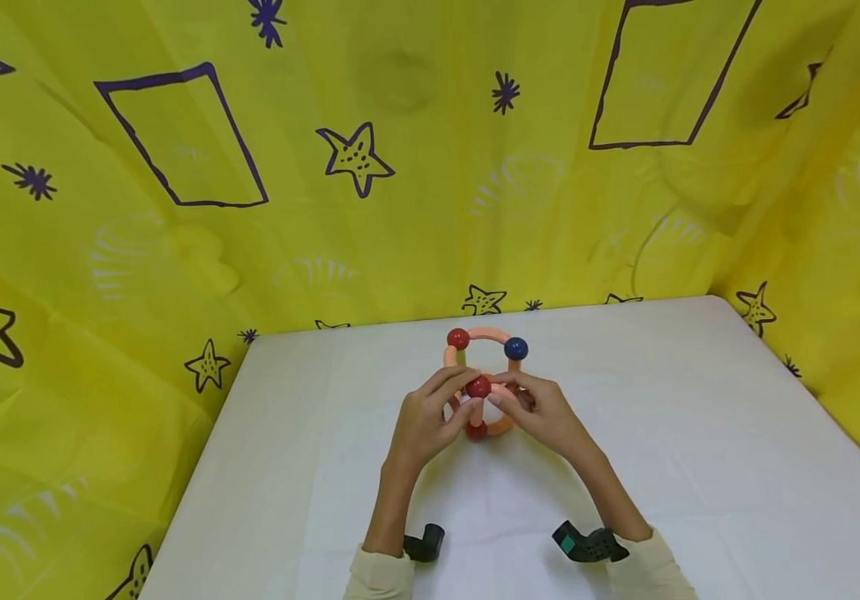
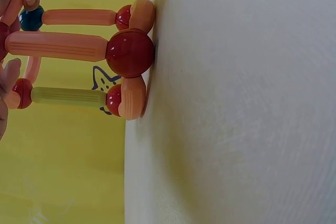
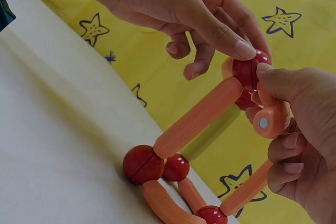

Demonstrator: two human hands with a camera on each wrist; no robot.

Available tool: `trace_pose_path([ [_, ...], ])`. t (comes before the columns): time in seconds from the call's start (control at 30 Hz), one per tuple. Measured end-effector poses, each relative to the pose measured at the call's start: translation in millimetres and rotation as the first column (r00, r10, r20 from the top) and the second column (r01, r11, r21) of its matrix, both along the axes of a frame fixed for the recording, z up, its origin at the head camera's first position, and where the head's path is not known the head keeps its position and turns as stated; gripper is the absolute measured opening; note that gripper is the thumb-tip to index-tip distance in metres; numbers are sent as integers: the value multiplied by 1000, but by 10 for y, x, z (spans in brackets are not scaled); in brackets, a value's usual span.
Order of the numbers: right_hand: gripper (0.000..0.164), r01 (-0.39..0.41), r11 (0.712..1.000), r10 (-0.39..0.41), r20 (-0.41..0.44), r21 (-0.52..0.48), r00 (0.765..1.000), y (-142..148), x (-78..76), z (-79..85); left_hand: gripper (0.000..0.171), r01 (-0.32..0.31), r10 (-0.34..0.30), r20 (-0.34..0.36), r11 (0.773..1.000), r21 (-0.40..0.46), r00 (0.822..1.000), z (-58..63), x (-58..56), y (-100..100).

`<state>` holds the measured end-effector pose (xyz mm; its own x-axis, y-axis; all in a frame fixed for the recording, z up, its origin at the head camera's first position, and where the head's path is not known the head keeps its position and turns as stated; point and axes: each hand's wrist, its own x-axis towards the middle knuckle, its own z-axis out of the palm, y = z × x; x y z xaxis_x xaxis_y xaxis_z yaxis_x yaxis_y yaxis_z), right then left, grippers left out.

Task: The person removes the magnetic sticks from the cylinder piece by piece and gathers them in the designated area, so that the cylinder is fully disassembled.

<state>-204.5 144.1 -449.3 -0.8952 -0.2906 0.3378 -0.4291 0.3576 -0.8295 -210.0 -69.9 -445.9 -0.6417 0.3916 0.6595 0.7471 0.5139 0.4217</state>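
On the white table stands a frame of magnetic rods and balls, with straight orange rods, a yellow-green rod and curved orange rods at its base. My left hand pinches the red ball on top of the near upright rod. From the right, my right hand pinches a curved orange rod close beside that ball; its round metal end faces the right wrist camera. Whether rod and ball touch is hidden by the fingers. Behind, another red ball and a blue ball are joined by a curved rod.
The frame rests on a white tabletop, towards its far edge. A yellow patterned cloth hangs behind and at both sides. Dark straps sit on both wrists, by the cream sleeves.
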Motion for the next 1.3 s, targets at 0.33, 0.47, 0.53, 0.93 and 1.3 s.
trace_pose_path([
  [0.33,21,59,998,-54,-121,32,991,-46,20,10,34,-7,6,35,1000,4,999,-3,9,6],
  [0.47,20,60,997,-52,-177,38,983,-49,19,7,34,-6,6,32,1000,2,999,-4,9,4],
  [0.53,20,62,997,-52,-201,43,978,-50,17,4,34,-8,8,28,1000,-1,1000,-6,10,3],
  [0.93,16,69,997,-56,-252,43,966,-48,0,-10,34,-15,15,5,1000,-10,1000,1,1,7],
  [1.3,13,17,999,-12,-152,30,988,1,18,16,34,-15,16,4,1000,-8,1000,-11,6,8],
])
